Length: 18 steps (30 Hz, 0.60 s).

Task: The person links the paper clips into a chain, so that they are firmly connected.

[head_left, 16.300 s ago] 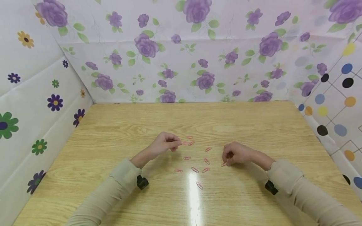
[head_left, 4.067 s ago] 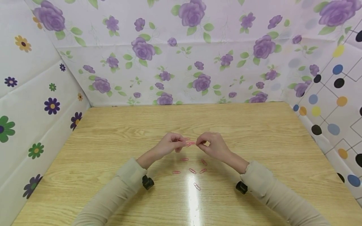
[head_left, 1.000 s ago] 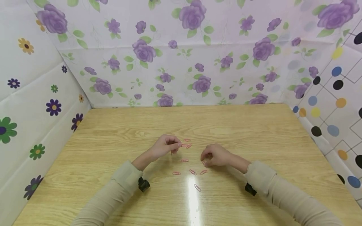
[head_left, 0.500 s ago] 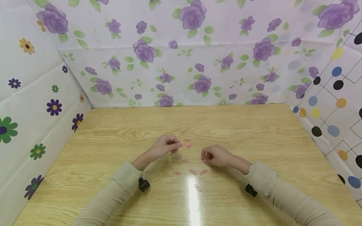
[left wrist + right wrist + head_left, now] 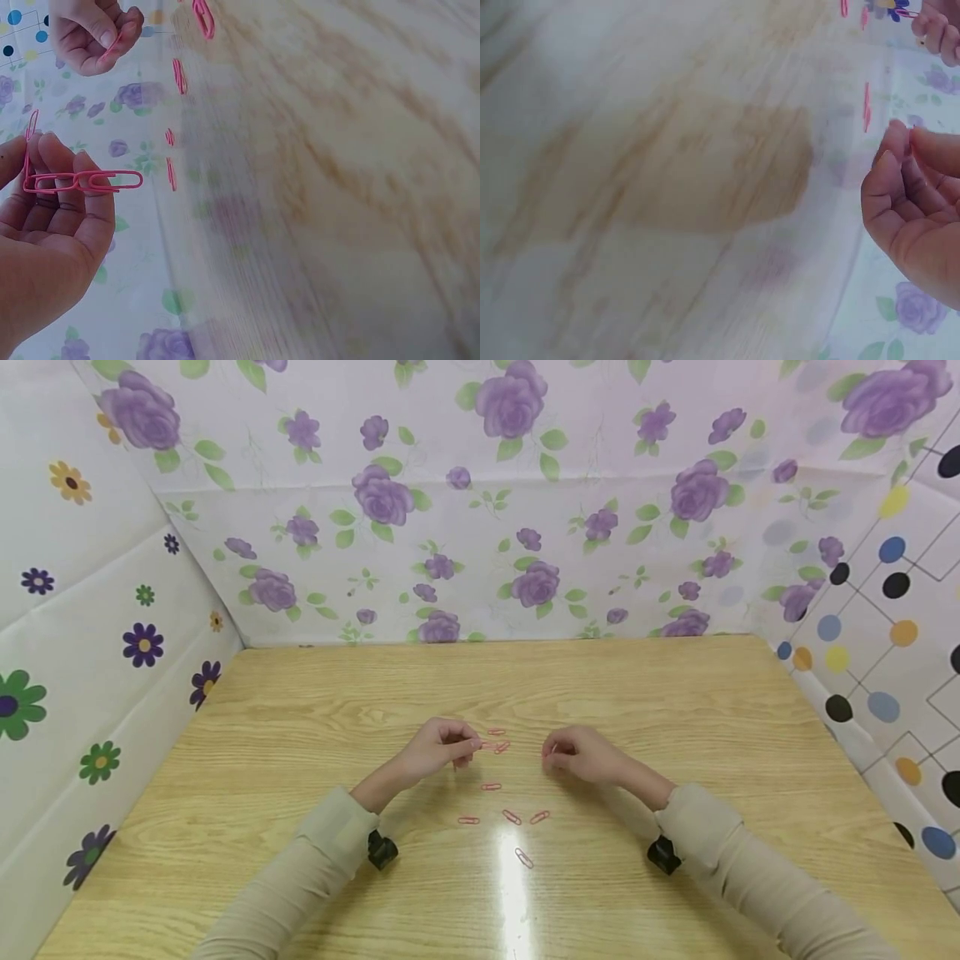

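My left hand (image 5: 442,747) pinches a short chain of pink paper clips (image 5: 90,180) between thumb and index finger. One clip stands upright at the pinch, with linked clips stretching out sideways below it across the fingers. To the right, my right hand (image 5: 585,753) is raised with thumb and fingertips together. Between them it pinches a single pink paper clip (image 5: 112,45), mostly covered by the fingers. The two hands are apart. Close to the chain's far end in the head view lies a loose paper clip (image 5: 502,747), with another clip (image 5: 497,732) just behind it.
Several more loose pink paper clips lie on the wooden table (image 5: 337,860) in front of the hands, among them a clip (image 5: 491,787) and the nearest clip (image 5: 523,857). Flowered cloth (image 5: 465,552) hangs along the table's back edge, and patterned cloth lines both sides.
My right hand has picked a paper clip off the table and lifted it away from me. The left hand stays still. Clips at the right have left the table since the oldest frame.
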Each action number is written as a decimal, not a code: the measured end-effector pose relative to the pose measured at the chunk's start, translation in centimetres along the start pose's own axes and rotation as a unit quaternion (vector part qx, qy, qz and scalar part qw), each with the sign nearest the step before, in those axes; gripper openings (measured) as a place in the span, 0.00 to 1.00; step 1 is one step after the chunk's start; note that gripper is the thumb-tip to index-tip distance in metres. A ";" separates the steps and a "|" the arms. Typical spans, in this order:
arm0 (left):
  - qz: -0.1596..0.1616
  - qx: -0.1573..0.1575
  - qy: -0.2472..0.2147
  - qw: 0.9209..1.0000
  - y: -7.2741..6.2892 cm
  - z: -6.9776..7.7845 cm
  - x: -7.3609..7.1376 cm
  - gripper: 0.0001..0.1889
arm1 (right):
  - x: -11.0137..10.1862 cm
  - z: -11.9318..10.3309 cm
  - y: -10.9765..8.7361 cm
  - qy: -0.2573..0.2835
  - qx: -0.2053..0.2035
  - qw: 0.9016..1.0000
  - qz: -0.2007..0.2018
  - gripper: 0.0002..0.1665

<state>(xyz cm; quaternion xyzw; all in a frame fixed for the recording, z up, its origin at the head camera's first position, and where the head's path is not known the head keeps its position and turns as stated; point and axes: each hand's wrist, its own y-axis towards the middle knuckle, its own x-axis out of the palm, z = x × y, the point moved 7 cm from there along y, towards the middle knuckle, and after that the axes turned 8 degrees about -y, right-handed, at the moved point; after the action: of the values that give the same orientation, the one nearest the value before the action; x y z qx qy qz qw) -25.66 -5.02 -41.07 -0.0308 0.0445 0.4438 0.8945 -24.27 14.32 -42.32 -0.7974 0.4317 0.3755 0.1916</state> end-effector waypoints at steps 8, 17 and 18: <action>-0.003 0.019 0.028 0.999 0.1 0.2 0.1 0.12 | -0.6 0.3 0.1 0.062 0.061 0.996 0.000 0.07; -0.012 0.054 0.062 0.997 0.1 0.6 0.6 0.11 | -1.0 -0.6 1.1 0.158 0.070 0.985 -0.001 0.10; -0.008 0.054 0.068 0.996 0.0 0.7 0.6 0.11 | -1.0 -0.8 1.3 0.167 0.073 0.983 -0.004 0.11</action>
<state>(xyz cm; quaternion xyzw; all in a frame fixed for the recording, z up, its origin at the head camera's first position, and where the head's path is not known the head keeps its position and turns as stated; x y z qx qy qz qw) -25.28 -4.42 -40.47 -0.0127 0.1289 0.4304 0.8933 -25.33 13.70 -41.05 -0.8346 0.4804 0.2038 0.1765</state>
